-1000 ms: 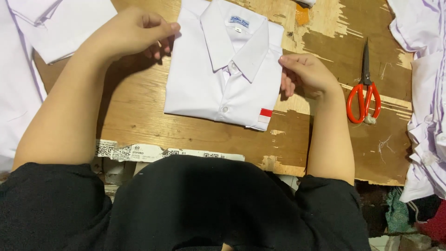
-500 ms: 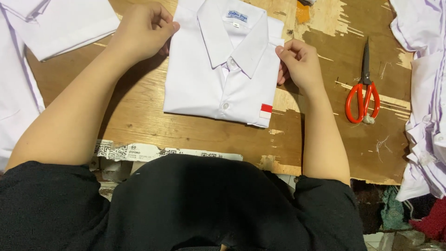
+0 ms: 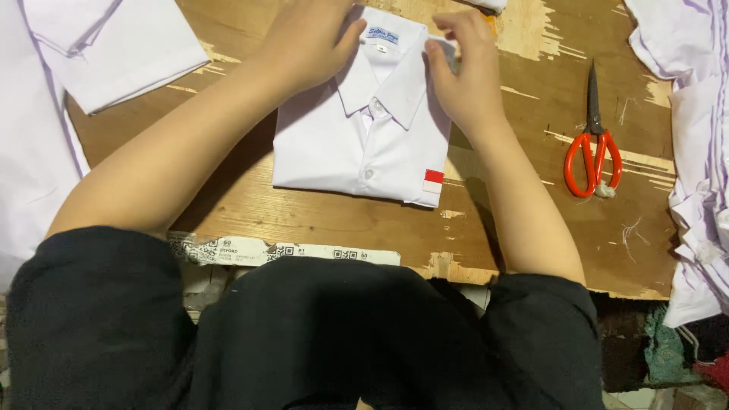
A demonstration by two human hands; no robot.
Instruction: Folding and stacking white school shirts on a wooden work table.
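Fingers (image 3: 444, 57) of right hand (image 3: 467, 76) pinch the collar of the folded white shirt (image 3: 357, 144), left hand (image 3: 307, 42) rests loosely curled on its other collar side, shirt flat mid wooden table (image 3: 304, 216), orange scissors (image 3: 593, 148) well apart to the right.

A folded white shirt (image 3: 364, 144) lies on the wooden desk (image 3: 516, 220). The left hand (image 3: 307, 42) rests on its collar, and the right hand (image 3: 463, 72) pinches the collar's other side. Red-handled scissors (image 3: 593, 144) lie well apart to the right, near a pile of white clothes (image 3: 695, 152).
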